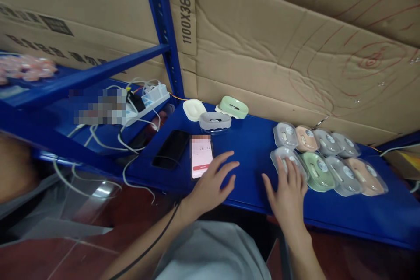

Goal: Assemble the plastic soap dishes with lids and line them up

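Note:
My left hand hovers by the right edge of a lit phone, fingers spread and holding nothing. Over the nearest left box of a double row, my right hand rests its fingertips on a clear-lidded grey soap box, thumb held apart. Beside that box sits a green soap box, then another grey one and a peach one. Behind them stand a second peach box and several grey ones. Part of the touched box is hidden under my fingers.
At the back left are an open grey soap box, a green one and a cream lid. A black power bank or phone lies left of the lit phone. Cables trail from a power strip; a person's arm is far left.

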Demonstrator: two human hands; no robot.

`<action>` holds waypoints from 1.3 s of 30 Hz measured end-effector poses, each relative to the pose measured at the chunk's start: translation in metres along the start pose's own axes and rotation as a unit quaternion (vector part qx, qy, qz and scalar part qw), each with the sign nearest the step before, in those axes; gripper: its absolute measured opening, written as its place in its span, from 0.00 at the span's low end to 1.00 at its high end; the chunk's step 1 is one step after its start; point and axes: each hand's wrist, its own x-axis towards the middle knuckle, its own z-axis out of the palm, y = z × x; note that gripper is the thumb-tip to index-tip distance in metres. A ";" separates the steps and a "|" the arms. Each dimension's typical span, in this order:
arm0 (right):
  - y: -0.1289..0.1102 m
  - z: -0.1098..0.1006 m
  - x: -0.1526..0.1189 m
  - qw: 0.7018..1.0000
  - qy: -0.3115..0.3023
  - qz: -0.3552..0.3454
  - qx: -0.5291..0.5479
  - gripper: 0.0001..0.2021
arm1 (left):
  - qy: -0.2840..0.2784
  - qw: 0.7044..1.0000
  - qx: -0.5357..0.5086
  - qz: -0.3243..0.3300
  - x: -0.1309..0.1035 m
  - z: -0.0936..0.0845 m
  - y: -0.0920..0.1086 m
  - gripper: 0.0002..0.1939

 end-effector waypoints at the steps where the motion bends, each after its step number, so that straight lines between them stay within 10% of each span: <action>1: -0.009 0.000 0.006 0.999 -0.020 -0.029 0.017 0.29 | 0.033 0.999 0.018 -0.006 0.008 0.000 -0.003 0.18; 7: -0.057 0.013 0.065 0.973 -0.149 -0.161 0.069 0.21 | 0.061 0.977 0.189 -0.082 0.081 -0.012 -0.036 0.21; 17: -0.079 0.088 0.223 0.983 -0.132 -0.068 0.106 0.26 | -0.120 0.892 0.346 -0.266 0.142 -0.076 -0.127 0.28; 30: -0.051 0.092 0.202 0.988 -0.075 0.023 0.136 0.21 | -0.260 0.864 0.357 -0.242 0.153 -0.079 -0.171 0.21; 39: -0.036 0.043 0.128 0.969 -0.017 0.000 0.248 0.22 | -0.181 0.914 0.322 -0.165 0.155 -0.092 -0.151 0.12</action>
